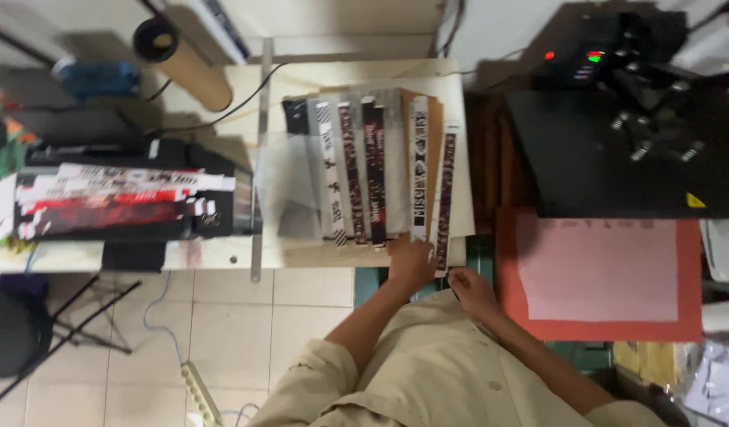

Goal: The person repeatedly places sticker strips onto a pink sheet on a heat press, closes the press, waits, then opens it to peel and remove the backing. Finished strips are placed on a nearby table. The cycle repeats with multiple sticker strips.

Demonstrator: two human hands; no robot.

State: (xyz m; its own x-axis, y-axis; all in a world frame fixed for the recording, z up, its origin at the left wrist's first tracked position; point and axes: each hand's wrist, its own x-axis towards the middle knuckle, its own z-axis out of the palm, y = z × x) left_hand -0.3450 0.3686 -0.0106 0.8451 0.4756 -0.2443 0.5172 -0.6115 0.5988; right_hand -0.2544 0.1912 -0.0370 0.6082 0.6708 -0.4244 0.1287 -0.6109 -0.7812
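Observation:
Several long printed strips (376, 170) lie side by side on a cream table (301, 253), some on a brown sheet (434, 119). My left hand (412, 262) rests at the near end of a white patterned strip (418, 166). My right hand (469, 289) sits at the table's front edge, fingers at the near end of a dark red strip (445, 198) that hangs over the edge. Whether either hand pinches its strip I cannot tell.
A black printer (135, 229) holding printed red and white sheets stands at the left. A cardboard roll (186, 67) lies behind it. To the right is a black heat press (633, 134) above a red mat (602, 277) with a pink sheet. A power strip (198, 391) lies on the tiled floor.

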